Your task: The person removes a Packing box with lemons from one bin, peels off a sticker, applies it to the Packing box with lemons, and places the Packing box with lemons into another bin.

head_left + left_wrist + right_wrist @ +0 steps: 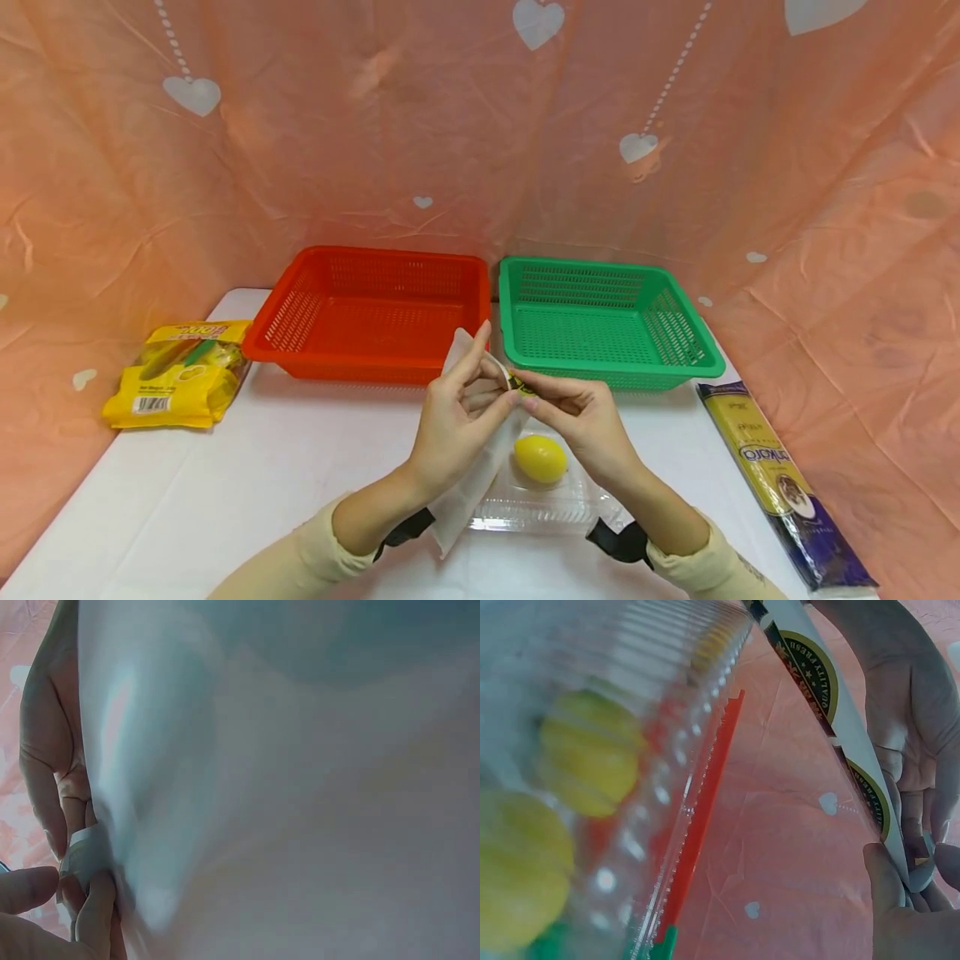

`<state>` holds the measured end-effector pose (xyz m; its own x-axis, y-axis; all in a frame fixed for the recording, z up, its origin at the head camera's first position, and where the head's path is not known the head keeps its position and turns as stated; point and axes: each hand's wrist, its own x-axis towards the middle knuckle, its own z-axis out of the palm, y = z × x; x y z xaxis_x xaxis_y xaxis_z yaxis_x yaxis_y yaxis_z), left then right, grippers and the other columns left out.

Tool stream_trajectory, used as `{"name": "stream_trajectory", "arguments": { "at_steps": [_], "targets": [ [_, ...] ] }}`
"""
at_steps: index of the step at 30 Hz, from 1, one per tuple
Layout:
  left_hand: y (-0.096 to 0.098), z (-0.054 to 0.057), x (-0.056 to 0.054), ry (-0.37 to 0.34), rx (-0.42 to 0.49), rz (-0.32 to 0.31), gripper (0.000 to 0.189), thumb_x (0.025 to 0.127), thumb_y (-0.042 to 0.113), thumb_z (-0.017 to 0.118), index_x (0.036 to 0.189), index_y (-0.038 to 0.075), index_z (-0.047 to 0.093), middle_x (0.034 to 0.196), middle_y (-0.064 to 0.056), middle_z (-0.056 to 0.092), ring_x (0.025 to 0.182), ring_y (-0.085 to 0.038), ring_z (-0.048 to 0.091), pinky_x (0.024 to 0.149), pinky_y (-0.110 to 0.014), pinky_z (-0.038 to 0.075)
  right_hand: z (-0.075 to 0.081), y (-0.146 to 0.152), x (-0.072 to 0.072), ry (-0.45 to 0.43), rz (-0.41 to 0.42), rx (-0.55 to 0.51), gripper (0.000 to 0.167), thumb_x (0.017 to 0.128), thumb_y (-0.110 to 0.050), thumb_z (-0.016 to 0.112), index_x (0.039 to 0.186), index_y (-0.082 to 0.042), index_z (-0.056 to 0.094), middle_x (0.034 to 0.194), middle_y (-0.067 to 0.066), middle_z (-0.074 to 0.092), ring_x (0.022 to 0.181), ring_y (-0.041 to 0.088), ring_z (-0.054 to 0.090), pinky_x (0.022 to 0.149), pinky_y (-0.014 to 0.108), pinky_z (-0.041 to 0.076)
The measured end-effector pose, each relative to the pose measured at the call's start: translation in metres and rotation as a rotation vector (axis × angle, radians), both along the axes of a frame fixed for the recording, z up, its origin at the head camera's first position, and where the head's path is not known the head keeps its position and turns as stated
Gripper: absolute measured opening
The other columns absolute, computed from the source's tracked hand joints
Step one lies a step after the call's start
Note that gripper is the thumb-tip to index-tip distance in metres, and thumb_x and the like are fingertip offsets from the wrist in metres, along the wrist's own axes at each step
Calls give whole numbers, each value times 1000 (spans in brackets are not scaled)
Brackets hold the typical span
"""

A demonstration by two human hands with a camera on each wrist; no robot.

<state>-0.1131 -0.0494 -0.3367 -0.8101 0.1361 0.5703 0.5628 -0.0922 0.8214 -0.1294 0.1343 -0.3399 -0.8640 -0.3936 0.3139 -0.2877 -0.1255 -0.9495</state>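
Note:
In the head view, my left hand holds a sheet of white sticker backing paper, which hangs below the fingers. My right hand meets it at the sheet's upper edge, where thumb and finger pinch a small yellow-and-black sticker. From the right wrist view, round black-and-gold stickers show along the sheet. Just below the hands lies a lemon, in or on a clear plastic container; which of the two cannot be told. The sheet covers most of the left wrist view.
A red basket and a green basket stand side by side at the back. On the left is a yellow bag, and on the right a long pasta packet. A peach curtain hangs behind the white table.

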Motion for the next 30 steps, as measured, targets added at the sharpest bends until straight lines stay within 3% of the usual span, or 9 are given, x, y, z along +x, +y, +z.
{"name": "stream_trajectory", "arguments": {
  "at_steps": [9, 13, 14, 18, 21, 30],
  "targets": [
    [-4, -4, -1, 13, -17, 38, 79, 86, -11, 71, 154, -1, 32, 89, -17, 64, 87, -30, 71, 84, -35, 57, -5, -1, 0, -8, -19, 60, 35, 98, -4, 62, 128, 13, 59, 126, 2, 67, 119, 17, 61, 97, 32, 52],
    [-7, -4, 0, -12, -25, 55, 76, 86, -12, 70, 152, 1, 36, 86, -15, 65, 89, -28, 71, 85, -35, 57, -8, -3, 0, -32, -6, 16, 35, 100, -3, 57, 127, 20, 54, 120, 0, 69, 110, 14, 65, 92, 31, 55],
    [-8, -4, 0, -21, -28, 56, 75, 85, -12, 70, 151, 2, 38, 85, -14, 64, 96, -26, 70, 85, -35, 57, -9, -3, -1, -48, 0, -13, 35, 101, -2, 55, 126, 22, 53, 117, -1, 70, 107, 13, 66, 90, 31, 56],
    [-15, -4, 0, -36, -35, 39, 65, 85, -15, 67, 145, 4, 48, 82, -11, 60, 93, -22, 66, 85, -35, 57, -8, -2, -2, -145, 32, -134, 25, 103, -3, 51, 120, 5, 68, 108, 1, 72, 96, 12, 68, 86, 28, 57],
    [-22, -3, 0, -37, -34, 28, 58, 83, -18, 64, 137, 2, 55, 82, -10, 58, 80, -21, 62, 83, -35, 59, -6, -2, -3, -203, 56, -185, 26, 104, -4, 50, 109, -13, 74, 104, 2, 72, 91, 11, 68, 84, 27, 57],
    [-61, -2, -1, -5, -47, 50, 47, 80, -22, 63, 123, -4, 63, 79, -11, 57, 73, -18, 59, 73, -25, 59, 0, 4, -5, -334, 81, -272, 27, 105, -3, 47, 110, -9, 73, 114, 10, 69, 101, 22, 71, 92, 41, 53]
  ]
}}
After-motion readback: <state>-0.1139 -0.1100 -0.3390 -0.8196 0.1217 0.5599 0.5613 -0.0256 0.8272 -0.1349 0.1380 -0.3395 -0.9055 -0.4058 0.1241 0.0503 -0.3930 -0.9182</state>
